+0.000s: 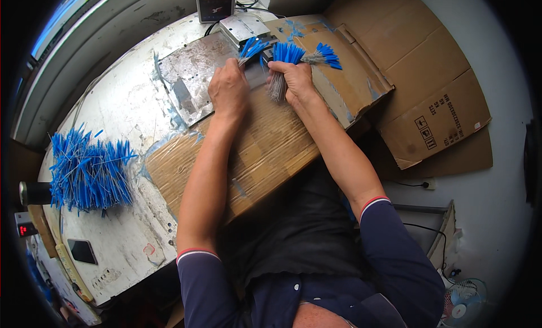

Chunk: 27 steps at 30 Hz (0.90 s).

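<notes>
My left hand [229, 90] is closed at the metal plate's right edge, with a small bunch of blue-tipped wires [253, 47] rising from its fingertips. My right hand [294, 79] grips a thicker bundle of blue-tipped wires [287, 53], blue ends up and thin grey ends hanging below the fingers. Just right of that, another bunch of blue-tipped wires [326, 56] lies over the cardboard. Between and beyond my hands sits a small metal machine block [244, 29], its dark front part partly hidden by the wires.
A large heap of blue-tipped wires [93, 170] rests on the worn white table [141, 206] at left, near a phone [82, 251]. Taped cardboard [265, 141] covers the near edge. A red-digit display [215, 5] stands behind; an opened carton [435, 113] is at right.
</notes>
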Each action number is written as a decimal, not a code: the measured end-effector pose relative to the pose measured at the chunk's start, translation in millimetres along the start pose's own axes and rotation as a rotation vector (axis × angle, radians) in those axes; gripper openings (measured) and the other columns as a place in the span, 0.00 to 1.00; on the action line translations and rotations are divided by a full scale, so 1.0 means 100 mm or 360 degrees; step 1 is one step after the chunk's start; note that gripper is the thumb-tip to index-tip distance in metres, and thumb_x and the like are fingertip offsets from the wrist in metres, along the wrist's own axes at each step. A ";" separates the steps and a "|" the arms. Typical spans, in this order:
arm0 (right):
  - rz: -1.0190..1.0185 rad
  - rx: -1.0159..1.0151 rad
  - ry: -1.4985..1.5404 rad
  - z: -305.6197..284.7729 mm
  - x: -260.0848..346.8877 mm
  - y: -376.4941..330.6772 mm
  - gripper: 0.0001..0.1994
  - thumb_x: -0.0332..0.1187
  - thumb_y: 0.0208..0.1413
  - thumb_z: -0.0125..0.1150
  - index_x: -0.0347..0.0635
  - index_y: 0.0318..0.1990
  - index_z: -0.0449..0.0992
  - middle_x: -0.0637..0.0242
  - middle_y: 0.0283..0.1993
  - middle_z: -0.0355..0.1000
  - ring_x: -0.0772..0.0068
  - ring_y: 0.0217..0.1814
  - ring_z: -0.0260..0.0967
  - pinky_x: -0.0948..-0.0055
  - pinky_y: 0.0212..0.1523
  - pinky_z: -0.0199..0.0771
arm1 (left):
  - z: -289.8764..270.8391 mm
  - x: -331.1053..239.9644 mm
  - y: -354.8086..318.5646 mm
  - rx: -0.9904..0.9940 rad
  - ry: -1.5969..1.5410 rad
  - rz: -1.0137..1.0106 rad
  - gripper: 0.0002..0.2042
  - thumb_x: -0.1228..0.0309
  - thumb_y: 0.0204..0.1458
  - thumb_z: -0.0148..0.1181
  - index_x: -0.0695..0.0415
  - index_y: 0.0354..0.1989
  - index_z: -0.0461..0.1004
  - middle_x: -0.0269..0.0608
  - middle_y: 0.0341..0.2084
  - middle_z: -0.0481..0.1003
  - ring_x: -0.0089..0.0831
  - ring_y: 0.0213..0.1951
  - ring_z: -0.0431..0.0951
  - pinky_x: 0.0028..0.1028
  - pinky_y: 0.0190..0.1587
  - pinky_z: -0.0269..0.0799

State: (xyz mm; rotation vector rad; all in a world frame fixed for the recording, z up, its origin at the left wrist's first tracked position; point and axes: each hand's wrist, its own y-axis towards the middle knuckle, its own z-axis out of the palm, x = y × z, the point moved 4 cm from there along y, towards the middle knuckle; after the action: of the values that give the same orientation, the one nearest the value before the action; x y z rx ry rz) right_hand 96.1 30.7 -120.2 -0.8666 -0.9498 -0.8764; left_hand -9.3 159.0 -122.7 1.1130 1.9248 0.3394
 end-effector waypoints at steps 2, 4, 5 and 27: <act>0.0026 -0.0022 -0.0014 -0.03 -0.02 0.04 0.06 0.21 0.46 0.69 0.33 0.26 0.75 0.60 0.22 0.72 0.64 0.19 0.73 0.58 0.18 0.80 | 0.03 -0.01 0.00 0.0036 0.0000 -0.0027 0.09 0.63 0.63 0.55 0.56 0.35 0.72 0.50 0.25 0.76 0.50 0.30 0.78 0.46 0.34 0.70; 0.0051 -0.0045 -0.0026 -0.07 -0.05 0.07 0.06 0.21 0.46 0.70 0.33 0.30 0.76 0.60 0.24 0.74 0.64 0.20 0.74 0.56 0.21 0.81 | 0.05 0.00 0.00 0.0046 0.0046 -0.0065 0.10 0.63 0.64 0.53 0.56 0.35 0.72 0.47 0.23 0.77 0.48 0.28 0.79 0.45 0.32 0.71; 0.0023 -0.0024 -0.0024 -0.06 -0.06 0.06 0.06 0.21 0.46 0.70 0.33 0.30 0.76 0.60 0.24 0.74 0.65 0.20 0.74 0.56 0.22 0.82 | 0.06 0.02 0.00 0.0050 0.0049 -0.0061 0.10 0.63 0.64 0.53 0.56 0.35 0.72 0.47 0.23 0.77 0.48 0.28 0.79 0.45 0.32 0.71; -0.0236 -0.0158 0.0214 0.07 -0.20 -0.24 0.04 0.19 0.48 0.66 0.32 0.26 0.75 0.61 0.23 0.73 0.70 0.18 0.72 0.70 0.17 0.79 | 0.00 -0.15 0.02 0.0091 -0.0797 -0.0404 0.05 0.73 0.65 0.50 0.61 0.42 0.71 0.42 0.30 0.81 0.32 0.28 0.80 0.34 0.33 0.74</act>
State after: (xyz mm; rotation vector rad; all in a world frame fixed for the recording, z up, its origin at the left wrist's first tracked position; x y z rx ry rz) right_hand 66.1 32.7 -131.1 -0.8183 -0.8669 -1.1032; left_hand -4.9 148.0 -113.3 0.8725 1.6039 -0.1282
